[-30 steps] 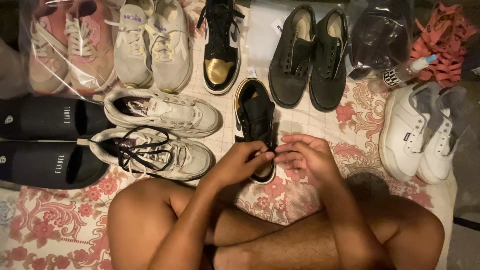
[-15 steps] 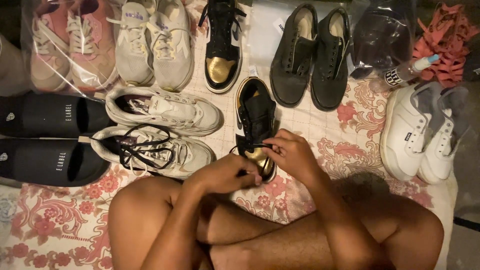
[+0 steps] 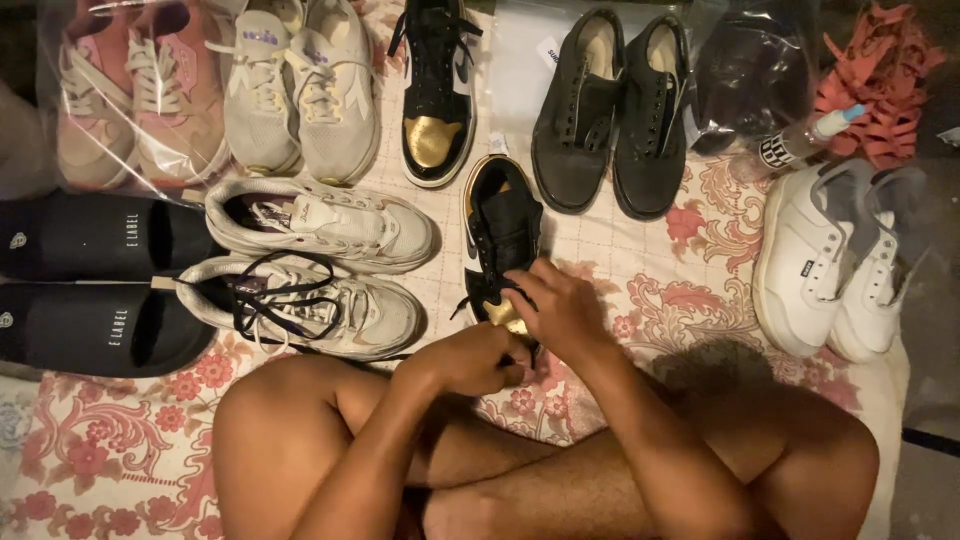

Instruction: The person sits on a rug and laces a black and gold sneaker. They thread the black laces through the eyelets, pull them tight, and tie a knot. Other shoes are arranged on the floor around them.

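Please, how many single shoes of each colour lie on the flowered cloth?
Pink sneakers: 2
Beige sneakers: 2
White-grey sneakers: 2
Black and gold high-tops: 2, one under both hands
Black slides: 2
Black low shoes: 2
White sneakers: 2
Total: 14

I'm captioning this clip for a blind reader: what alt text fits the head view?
Seated cross-legged on a floral cloth, a person has both hands, left hand and right hand, on the toe of a black-and-gold shoe. Around it lie white sneakers, black slides and black shoes.
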